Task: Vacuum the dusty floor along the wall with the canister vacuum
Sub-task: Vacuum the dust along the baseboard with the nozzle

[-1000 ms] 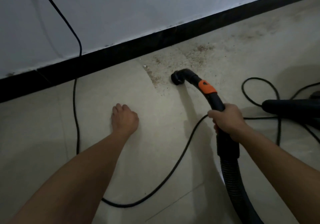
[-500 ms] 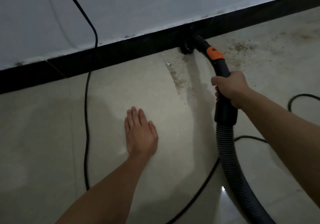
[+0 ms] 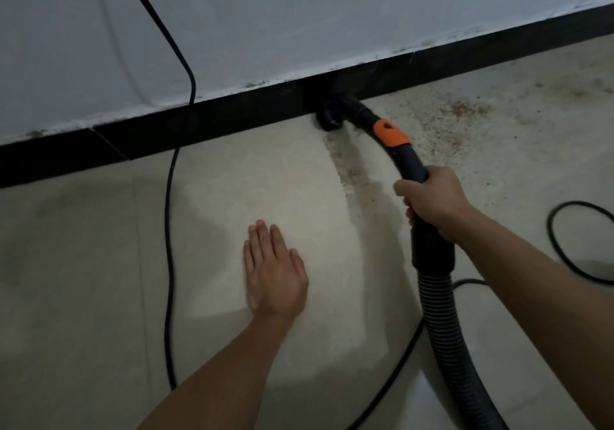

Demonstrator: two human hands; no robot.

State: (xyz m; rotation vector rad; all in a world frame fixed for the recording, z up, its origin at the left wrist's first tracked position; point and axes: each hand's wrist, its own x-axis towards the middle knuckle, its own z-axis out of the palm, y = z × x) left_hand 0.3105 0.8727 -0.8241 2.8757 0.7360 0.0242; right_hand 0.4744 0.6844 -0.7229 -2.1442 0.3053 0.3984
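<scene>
The floor (image 3: 99, 263) is pressed by the open, flat left hand (image 3: 275, 275), likely so the body is held steady. The hose (image 3: 435, 300) is held by the right hand (image 3: 432, 200), which is wrapped round it, so its nozzle (image 3: 327, 118) is pushed up to the black wall strip (image 3: 232, 120), beside the dust (image 3: 465, 110).

Black vacuum nozzle (image 3: 328, 119): mouth down on floor (image 3: 99, 263), touching black baseboard (image 3: 216, 123). Curved black wand (image 3: 412, 163) with orange collar (image 3: 391, 134) arcs away from baseboard into ribbed dark hose (image 3: 443, 330). Brown dust (image 3: 465, 112) speckles beige floor along baseboard, right of nozzle; floor left of nozzle pale, clean.
</scene>
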